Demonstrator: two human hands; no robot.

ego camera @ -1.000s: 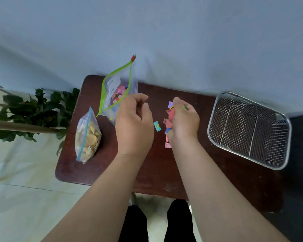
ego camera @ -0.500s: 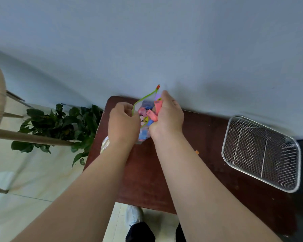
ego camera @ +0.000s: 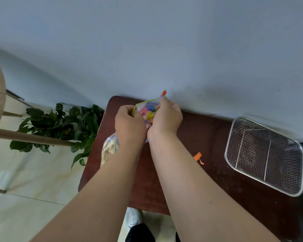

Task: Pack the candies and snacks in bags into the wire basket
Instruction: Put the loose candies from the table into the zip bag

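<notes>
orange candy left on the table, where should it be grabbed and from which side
Pinch the orange candy across its wider body, not the thin twisted tail trailing toward the person. It lies flat on the bare table, apart from everything else, so come straight down from above. The right hand is probably the nearer one, since the candy sits between it and the wire basket.

Home interior: wooden table (ego camera: 182, 172), houseplant (ego camera: 63, 123), tiled floor (ego camera: 24, 198).

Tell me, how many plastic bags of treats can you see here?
2: the candy bag held up between both hands, and the snack bag lying on the table, partly hidden behind the left forearm. None in the wire basket.
</notes>
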